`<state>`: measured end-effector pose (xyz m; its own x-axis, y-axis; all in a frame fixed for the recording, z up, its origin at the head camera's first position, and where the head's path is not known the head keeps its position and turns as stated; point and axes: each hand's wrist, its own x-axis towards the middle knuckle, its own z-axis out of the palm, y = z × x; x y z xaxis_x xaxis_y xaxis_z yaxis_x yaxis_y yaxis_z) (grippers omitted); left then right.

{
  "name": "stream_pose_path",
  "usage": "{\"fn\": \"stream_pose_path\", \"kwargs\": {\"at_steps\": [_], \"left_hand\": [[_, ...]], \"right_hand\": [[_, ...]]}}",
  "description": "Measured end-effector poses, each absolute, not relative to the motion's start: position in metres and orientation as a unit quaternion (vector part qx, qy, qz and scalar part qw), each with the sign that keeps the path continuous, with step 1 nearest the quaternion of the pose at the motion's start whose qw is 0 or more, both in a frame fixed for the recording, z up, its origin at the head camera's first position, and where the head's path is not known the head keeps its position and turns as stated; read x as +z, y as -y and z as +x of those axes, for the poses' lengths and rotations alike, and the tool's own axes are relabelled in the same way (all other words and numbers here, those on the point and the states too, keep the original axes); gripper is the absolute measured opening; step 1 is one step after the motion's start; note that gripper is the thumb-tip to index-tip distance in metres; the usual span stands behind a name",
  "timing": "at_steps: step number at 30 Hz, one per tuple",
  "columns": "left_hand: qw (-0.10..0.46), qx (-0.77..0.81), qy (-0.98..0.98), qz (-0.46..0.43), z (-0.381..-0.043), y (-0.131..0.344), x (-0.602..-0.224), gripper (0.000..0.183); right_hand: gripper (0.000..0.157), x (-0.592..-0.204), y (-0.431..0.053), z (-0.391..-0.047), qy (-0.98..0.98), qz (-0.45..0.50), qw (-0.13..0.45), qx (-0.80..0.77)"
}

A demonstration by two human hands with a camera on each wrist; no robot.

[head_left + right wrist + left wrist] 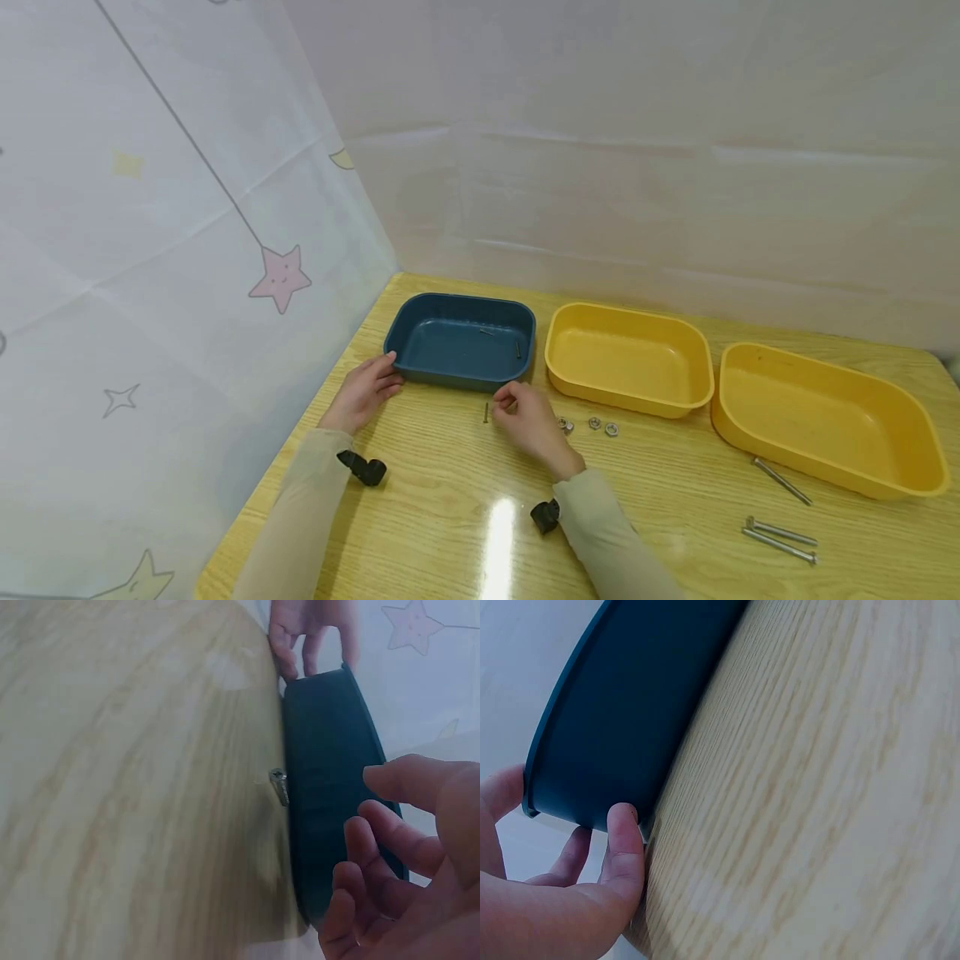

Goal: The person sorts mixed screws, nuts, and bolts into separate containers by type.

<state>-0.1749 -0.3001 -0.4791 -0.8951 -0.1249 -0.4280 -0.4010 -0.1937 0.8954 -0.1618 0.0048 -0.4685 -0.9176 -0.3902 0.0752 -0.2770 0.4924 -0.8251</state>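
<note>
A dark blue tray (461, 381) stands at the back left of the wooden table. My left hand (362, 395) holds its front left corner, with one finger at the rim and others on the wall in the left wrist view. My right hand (528, 419) is by the tray's front right side, fingers loosely bent and thumb apart from them, nothing between them. A small cross-head screw (279, 786) lies on the table before the tray, just left of my right fingertips in the head view. Two small screws, one of them this screw (518, 350), lie inside the tray.
Several hex nuts (595, 423) lie right of my right hand. Two yellow trays, a middle one (622, 395) and a right one (825, 468), stand alongside. Three long bolts, including this bolt (782, 482), lie before the right tray. A fabric backdrop (600, 208) rises behind the table.
</note>
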Motion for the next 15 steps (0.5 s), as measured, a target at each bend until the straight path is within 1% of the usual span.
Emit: {"fn": "stream_pose_path", "kwargs": {"at_steps": [7, 15], "left_hand": [[0.091, 0.741, -0.630, -0.212, -0.176, 0.300, -0.480, 0.068], [0.091, 0.743, -0.628, -0.214, -0.175, 0.299, -0.479, 0.068]], "right_hand": [[0.014, -0.479, 0.003, -0.162, -0.892, -0.197, 0.051, -0.405], [0.024, -0.479, 0.012, -0.159, -0.920, -0.163, 0.082, -0.346]]}}
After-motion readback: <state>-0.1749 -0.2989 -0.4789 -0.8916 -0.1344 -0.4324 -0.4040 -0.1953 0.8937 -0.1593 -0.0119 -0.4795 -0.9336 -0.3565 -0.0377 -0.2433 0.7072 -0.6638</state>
